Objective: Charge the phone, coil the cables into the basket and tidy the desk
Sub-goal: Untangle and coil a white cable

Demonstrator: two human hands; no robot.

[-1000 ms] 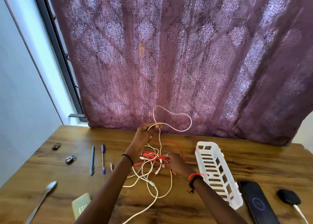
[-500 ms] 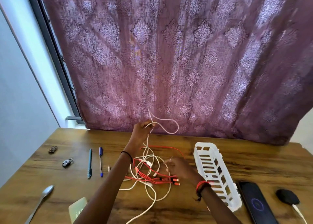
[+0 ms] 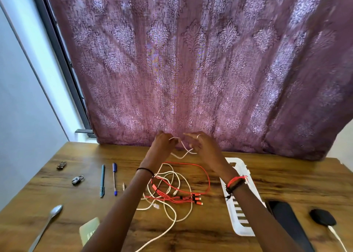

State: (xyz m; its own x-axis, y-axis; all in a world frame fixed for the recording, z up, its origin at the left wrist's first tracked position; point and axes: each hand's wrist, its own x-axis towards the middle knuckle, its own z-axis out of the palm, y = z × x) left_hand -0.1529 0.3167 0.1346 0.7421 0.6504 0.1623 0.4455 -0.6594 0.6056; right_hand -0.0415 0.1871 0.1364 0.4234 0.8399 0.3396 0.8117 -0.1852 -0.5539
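Note:
Both hands are raised above the far middle of the wooden desk (image 3: pixel 286 175), holding one white cable (image 3: pixel 183 151) between them. My left hand (image 3: pixel 162 144) pinches a loop of it, and my right hand (image 3: pixel 204 145) grips it a little to the right. The rest of the white cable lies tangled on the desk with a red multi-plug cable (image 3: pixel 183 195). A white slotted basket (image 3: pixel 242 228) lies to the right, partly behind my right forearm. Beside it the dark phone (image 3: pixel 286 219) lies flat, with a black charger (image 3: pixel 322 217) and its white lead at the far right.
On the left of the desk lie two pens (image 3: pixel 108 179), a small padlock (image 3: pixel 77 179), a small dark item (image 3: pixel 61 165), a metal spoon (image 3: pixel 47 225) and a pale green card (image 3: pixel 88 230). A purple curtain (image 3: pixel 191 61) hangs behind the desk.
My right hand has risen from the tangle on the desk and taken hold of the white cable beside my left hand. The red cable has settled onto the desk.

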